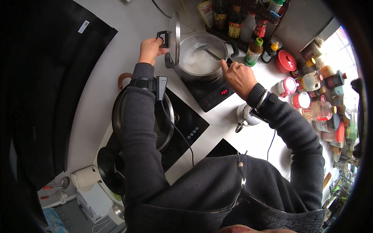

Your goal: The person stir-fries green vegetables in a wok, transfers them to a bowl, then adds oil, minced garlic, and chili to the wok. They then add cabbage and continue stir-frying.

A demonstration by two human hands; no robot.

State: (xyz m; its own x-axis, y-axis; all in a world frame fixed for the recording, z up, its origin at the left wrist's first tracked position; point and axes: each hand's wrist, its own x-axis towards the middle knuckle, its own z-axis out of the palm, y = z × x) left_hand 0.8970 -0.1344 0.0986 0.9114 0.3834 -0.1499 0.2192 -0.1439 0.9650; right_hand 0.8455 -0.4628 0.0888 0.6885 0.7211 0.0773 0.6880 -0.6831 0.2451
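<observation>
My left hand (152, 50) grips the black handle of a pot lid (174, 39), which is tilted nearly upright at the left rim of a metal pot (201, 76). Whitish, steaming liquid (198, 61) fills part of the pot, which sits on an induction cooker (208, 94) with a lit red display. My right hand (239, 76) holds the dark handle of a ladle (214, 54); its head is in the liquid and partly hidden by it.
A large lidded pan (169, 116) sits on another hob (189, 125), under my left forearm. A small metal pot (246, 115) stands below my right hand. Sauce bottles (235, 26), a red lidded bowl (286, 61) and several jars line the right side. A black range hood (52, 72) fills the left.
</observation>
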